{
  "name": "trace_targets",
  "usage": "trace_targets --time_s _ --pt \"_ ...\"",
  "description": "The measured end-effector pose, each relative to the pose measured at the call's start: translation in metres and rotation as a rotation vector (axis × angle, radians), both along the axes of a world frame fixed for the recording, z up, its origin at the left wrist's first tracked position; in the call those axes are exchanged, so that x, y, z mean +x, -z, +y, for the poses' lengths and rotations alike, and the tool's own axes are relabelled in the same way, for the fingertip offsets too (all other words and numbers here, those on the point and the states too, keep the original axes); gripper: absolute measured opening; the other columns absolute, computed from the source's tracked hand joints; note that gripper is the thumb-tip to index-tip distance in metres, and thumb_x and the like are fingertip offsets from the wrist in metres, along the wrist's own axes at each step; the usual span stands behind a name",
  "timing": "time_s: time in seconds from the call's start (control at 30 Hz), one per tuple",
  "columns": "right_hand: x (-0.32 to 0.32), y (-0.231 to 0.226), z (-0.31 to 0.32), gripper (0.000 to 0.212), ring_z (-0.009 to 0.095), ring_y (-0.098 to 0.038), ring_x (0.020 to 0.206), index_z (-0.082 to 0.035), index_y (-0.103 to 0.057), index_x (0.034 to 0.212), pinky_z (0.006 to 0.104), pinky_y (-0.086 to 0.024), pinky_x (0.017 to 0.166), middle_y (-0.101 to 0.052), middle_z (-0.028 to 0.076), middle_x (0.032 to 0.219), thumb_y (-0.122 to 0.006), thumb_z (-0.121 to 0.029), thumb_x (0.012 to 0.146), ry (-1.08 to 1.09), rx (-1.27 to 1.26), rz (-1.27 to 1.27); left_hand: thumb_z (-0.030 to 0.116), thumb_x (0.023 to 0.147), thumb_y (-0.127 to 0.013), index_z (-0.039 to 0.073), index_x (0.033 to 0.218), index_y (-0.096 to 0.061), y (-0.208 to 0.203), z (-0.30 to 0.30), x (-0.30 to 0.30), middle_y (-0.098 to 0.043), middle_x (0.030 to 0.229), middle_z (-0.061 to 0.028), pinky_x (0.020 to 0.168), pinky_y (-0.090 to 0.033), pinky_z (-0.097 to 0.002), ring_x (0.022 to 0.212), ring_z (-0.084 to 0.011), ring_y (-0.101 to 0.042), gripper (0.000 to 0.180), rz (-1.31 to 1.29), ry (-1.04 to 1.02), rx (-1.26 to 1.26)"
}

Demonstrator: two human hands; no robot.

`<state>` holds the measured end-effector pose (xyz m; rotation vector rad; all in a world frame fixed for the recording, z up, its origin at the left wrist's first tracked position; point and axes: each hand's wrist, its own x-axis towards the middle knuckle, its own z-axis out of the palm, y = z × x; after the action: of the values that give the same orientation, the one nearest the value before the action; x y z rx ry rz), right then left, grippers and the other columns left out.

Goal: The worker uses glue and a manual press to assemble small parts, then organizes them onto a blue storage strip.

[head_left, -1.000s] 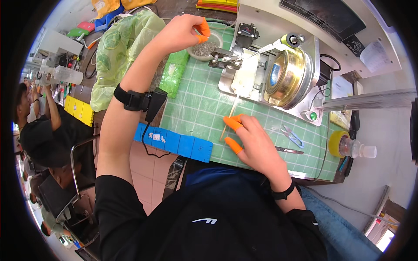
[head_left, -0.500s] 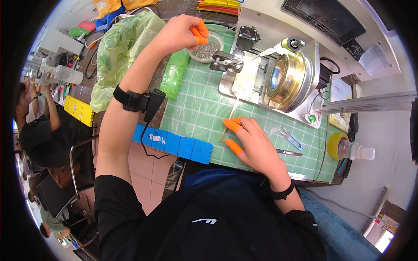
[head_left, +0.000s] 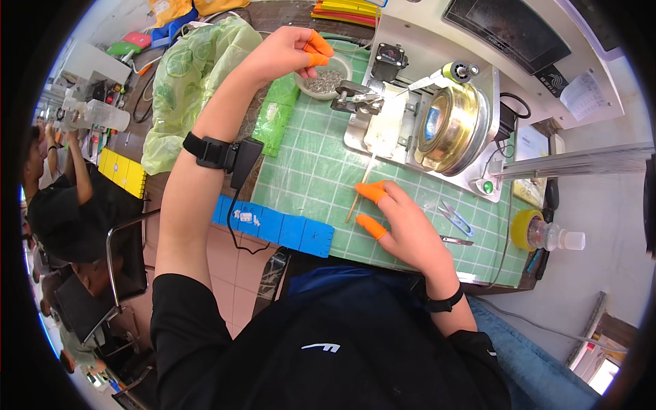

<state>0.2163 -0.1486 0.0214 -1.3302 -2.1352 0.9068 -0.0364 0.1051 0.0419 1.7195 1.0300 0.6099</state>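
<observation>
Green mat (head_left: 307,178); blue label strip (head_left: 273,225), L edge.

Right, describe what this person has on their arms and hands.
Both arms are bare below short black sleeves. The left hand has orange rubber cots on its fingers, and its forearm carries a black wrist strap with a thin black cable hanging off. The right hand also wears orange cots, plus a slim black wristband.

Left hand (head_left: 287,55) over bowl (head_left: 326,80) of small parts
</observation>
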Motion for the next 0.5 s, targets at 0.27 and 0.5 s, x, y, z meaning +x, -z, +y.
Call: trace_targets --time_s 0.27,0.5 --pt "0.002 -0.005 0.002 0.043 0.039 -0.061 0.099 -0.004 -0.060 0.130 0.0426 -0.053 0.084 -0.058 0.017 0.113 -0.071 -0.015 0.090 0.037 -0.078 0.002 0.008 0.081 -0.072 0.002 0.100 -0.072 0.007 -0.012 0.018 -0.073 0.090 -0.0127 0.071 -0.057 -0.0343 0.076 -0.0232 -0.071 0.021 0.549 0.049 0.460" --pt "0.002 -0.005 0.001 0.040 0.038 -0.061 0.099 -0.003 -0.061 0.127 0.0428 -0.053 0.084 -0.058 0.017 0.112 -0.071 -0.014 0.090 0.013 -0.011 -0.013 0.005 0.075 -0.072 0.001 0.091 -0.072 0.002 -0.009 0.020 -0.073 0.087 -0.0129 0.076 -0.055 -0.0360 0.083 -0.0282 -0.071 0.017 0.648 0.105 0.472"
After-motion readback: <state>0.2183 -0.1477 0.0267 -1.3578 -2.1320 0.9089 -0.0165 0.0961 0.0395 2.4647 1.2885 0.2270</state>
